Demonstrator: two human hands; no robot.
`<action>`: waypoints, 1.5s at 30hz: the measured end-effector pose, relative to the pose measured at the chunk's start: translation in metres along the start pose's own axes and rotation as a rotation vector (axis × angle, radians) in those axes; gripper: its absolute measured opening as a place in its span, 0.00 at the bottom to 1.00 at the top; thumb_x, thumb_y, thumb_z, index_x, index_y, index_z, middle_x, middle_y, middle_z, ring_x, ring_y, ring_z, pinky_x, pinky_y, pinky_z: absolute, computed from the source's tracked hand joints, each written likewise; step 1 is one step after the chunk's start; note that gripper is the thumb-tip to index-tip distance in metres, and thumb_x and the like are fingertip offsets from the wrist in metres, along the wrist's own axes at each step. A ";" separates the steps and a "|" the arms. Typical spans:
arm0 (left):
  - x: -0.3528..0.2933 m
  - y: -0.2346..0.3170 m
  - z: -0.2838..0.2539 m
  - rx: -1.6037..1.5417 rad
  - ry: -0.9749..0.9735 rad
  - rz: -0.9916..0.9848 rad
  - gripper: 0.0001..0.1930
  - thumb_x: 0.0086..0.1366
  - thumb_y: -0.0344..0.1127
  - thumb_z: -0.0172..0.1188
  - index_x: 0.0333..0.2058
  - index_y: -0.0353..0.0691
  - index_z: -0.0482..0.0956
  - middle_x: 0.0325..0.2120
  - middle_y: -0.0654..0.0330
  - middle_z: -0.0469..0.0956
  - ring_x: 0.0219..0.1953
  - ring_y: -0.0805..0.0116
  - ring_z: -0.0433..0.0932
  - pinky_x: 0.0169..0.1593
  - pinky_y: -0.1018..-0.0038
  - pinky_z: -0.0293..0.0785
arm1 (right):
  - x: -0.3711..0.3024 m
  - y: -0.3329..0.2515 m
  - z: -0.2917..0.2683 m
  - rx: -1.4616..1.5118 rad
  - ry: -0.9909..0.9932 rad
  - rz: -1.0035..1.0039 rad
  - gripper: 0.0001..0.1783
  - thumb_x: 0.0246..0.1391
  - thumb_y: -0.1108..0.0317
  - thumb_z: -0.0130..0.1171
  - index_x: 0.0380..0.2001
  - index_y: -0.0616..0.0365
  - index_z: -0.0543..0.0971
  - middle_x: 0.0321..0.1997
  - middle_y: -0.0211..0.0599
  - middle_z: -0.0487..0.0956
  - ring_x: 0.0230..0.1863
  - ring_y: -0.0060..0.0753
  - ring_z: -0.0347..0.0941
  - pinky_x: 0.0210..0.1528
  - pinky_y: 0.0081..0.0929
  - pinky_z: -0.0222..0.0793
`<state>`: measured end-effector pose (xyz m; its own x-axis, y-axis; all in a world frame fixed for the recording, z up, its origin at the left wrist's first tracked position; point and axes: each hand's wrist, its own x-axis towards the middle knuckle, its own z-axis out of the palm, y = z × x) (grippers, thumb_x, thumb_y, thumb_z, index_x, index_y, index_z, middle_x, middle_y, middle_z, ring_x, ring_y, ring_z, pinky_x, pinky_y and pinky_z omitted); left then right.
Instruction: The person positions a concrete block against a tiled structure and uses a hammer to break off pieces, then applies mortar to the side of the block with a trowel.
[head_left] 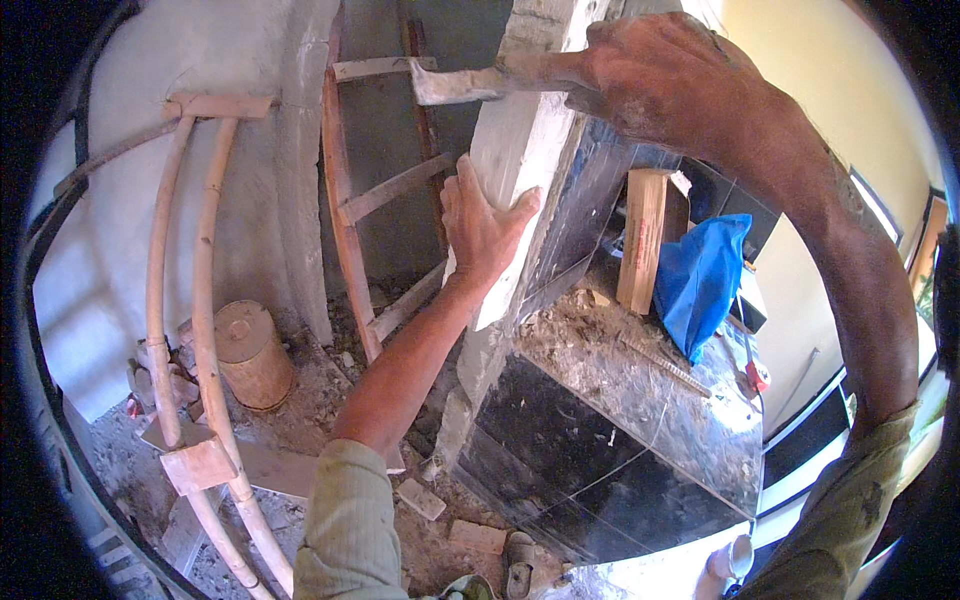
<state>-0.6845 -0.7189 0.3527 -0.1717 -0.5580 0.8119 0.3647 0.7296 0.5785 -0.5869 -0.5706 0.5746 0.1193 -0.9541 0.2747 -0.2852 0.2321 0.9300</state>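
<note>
Fingers [470, 190] of my left hand [482, 232] spread flat on the pale stone slab [520, 150] at twelve o'clock; my right hand [660, 75] is clenched around the plastering trowel [470, 82]. I judge that slab heavy, stiff, gritty: grip its edge.

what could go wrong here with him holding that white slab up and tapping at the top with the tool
1. The white slab is steadied only by the left hand; a hard stroke from the tool in the right hand might jolt it loose.
2. Left fingers wrap the slab's edge and could get pinched or struck.
3. Rubble and brick pieces underfoot, beside the wooden ladder, invite a stumble.
</note>
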 end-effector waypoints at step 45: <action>0.001 0.003 0.003 -0.090 0.020 -0.085 0.49 0.45 0.51 0.72 0.57 0.24 0.58 0.48 0.39 0.66 0.52 0.43 0.65 0.56 0.52 0.64 | 0.003 -0.040 -0.033 -0.166 -0.782 -0.021 0.33 0.61 0.73 0.49 0.68 0.54 0.54 0.24 0.31 0.69 0.23 0.19 0.61 0.24 0.14 0.68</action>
<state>-0.6868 -0.7159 0.3550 -0.1877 -0.6246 0.7580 0.4309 0.6412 0.6350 -0.5432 -0.5768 0.5463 -0.5961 -0.8005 0.0624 -0.1381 0.1788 0.9742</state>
